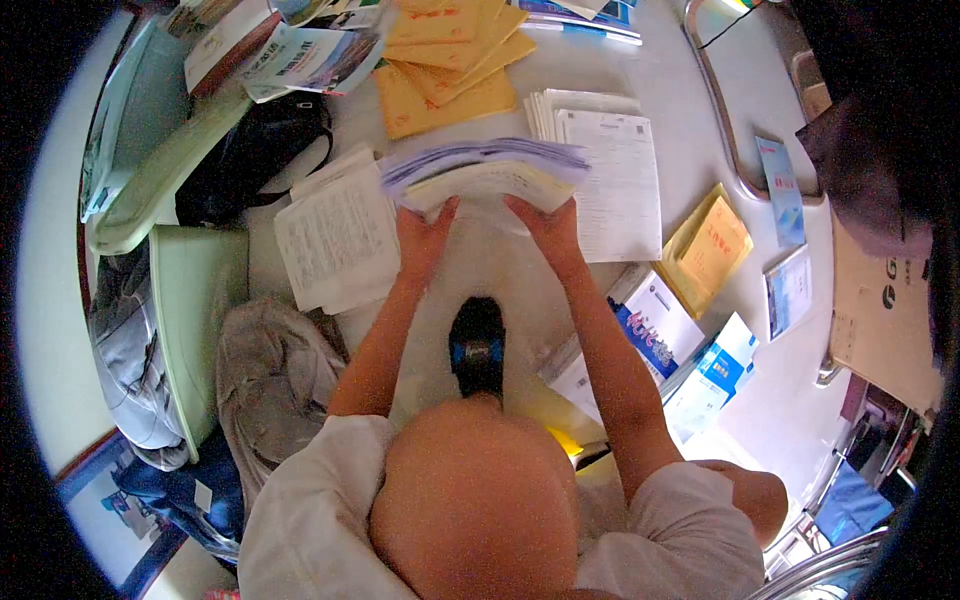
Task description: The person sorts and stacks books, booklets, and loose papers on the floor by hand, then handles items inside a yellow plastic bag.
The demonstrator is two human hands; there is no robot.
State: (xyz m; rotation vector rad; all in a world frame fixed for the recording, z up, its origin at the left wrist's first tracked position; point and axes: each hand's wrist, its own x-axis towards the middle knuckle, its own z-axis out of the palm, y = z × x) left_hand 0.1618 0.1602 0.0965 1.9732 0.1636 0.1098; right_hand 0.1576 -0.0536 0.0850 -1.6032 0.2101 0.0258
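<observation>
A thick stack of paper sheets is held up in front of me, curved upward in the middle, its upper edges purplish and slightly blurred. My left hand grips its left lower corner, and my right hand grips the right one. Both hands are closed on the stack; some fingers are hidden behind it. To its left lie loose printed sheets on the white surface. On the right, another pile of printed papers lies partly behind the held stack. Yellow-brown envelopes are fanned out beyond it.
More yellow envelopes and booklets lie at right, near a cardboard box. A black bag and a pale green bin are at left, beside grey cloth. A dark shoe shows below my hands.
</observation>
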